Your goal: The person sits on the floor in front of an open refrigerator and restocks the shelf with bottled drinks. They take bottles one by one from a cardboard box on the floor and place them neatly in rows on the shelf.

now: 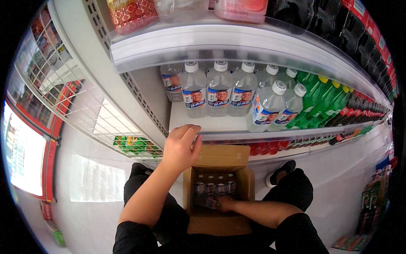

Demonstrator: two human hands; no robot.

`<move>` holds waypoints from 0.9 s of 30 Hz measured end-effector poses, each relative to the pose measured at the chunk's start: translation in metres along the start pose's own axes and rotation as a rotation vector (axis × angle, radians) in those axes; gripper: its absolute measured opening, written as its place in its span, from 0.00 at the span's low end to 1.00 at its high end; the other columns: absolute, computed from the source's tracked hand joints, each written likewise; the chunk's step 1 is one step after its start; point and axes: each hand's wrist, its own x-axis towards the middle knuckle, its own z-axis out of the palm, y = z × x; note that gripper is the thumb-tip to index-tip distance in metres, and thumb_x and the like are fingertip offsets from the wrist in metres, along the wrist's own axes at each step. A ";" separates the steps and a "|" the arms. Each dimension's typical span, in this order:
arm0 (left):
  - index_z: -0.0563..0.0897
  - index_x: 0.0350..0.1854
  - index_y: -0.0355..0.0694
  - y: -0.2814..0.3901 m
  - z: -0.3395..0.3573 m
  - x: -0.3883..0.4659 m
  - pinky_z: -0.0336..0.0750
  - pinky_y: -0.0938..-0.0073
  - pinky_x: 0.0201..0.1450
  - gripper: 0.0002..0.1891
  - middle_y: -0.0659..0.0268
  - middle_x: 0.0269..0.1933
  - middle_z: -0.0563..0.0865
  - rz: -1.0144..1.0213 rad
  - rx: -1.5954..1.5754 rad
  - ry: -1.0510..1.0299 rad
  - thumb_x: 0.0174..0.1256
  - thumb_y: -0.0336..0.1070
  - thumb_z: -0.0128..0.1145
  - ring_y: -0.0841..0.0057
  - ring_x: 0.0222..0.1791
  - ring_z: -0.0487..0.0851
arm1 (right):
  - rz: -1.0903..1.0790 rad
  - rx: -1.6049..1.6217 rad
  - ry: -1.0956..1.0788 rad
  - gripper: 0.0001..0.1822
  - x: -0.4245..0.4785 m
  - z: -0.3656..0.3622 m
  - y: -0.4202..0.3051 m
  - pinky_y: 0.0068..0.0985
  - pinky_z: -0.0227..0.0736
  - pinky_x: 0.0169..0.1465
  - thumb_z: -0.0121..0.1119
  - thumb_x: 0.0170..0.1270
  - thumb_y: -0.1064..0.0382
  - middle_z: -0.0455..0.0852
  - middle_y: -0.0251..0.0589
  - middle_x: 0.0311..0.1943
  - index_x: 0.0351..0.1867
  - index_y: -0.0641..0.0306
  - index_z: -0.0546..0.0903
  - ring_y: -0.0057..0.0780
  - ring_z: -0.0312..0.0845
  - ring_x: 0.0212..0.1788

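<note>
My left hand point(182, 147) rests on the front edge of the shelf point(222, 136), at its left end, with nothing seen in it. Below it, between my legs, stands an open cardboard box point(220, 155) with several clear plastic bottles point(210, 185) upright inside. My right hand point(224, 203) is down in the box, at a labelled bottle point(212, 202) that lies tilted; the hand is blurred and the box is dark, but its fingers seem to be around it. On the shelf, several clear bottles with white caps point(219, 92) and blue-and-white labels stand upright, two nearer the front edge.
Green bottles point(312, 98) and dark cola bottles point(364, 111) stand farther right. An upper shelf point(222, 38) overhangs the bottles. A white wire rack point(92, 104) is at left. Red bottles point(269, 146) sit on the lower shelf. My shoes point(282, 171) flank the box.
</note>
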 end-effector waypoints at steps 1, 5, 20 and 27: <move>0.84 0.45 0.36 0.000 0.000 0.000 0.80 0.58 0.48 0.12 0.55 0.44 0.89 0.013 0.004 -0.009 0.59 0.26 0.65 0.54 0.42 0.87 | 0.040 -0.084 0.020 0.42 -0.007 -0.006 -0.010 0.45 0.78 0.61 0.66 0.64 0.58 0.82 0.61 0.62 0.80 0.51 0.64 0.57 0.79 0.62; 0.85 0.46 0.36 0.005 0.005 0.004 0.81 0.59 0.49 0.12 0.55 0.45 0.89 0.104 -0.023 -0.031 0.59 0.25 0.65 0.54 0.44 0.87 | -0.048 -0.512 0.020 0.45 0.033 0.001 0.017 0.45 0.81 0.56 0.68 0.61 0.57 0.86 0.59 0.58 0.80 0.53 0.62 0.58 0.83 0.57; 0.80 0.49 0.40 0.024 0.027 -0.035 0.84 0.54 0.47 0.19 0.57 0.44 0.87 0.280 -0.113 -0.802 0.61 0.43 0.68 0.52 0.45 0.88 | -0.248 -0.559 0.407 0.19 -0.180 -0.169 -0.168 0.43 0.84 0.50 0.71 0.54 0.53 0.92 0.52 0.40 0.43 0.62 0.90 0.50 0.90 0.45; 0.68 0.64 0.41 0.045 0.010 -0.016 0.82 0.48 0.49 0.39 0.50 0.48 0.88 -0.131 -0.186 -0.976 0.55 0.54 0.75 0.45 0.47 0.88 | -0.539 0.123 0.773 0.16 -0.226 -0.202 -0.150 0.22 0.76 0.40 0.70 0.59 0.65 0.91 0.41 0.31 0.48 0.68 0.89 0.17 0.82 0.34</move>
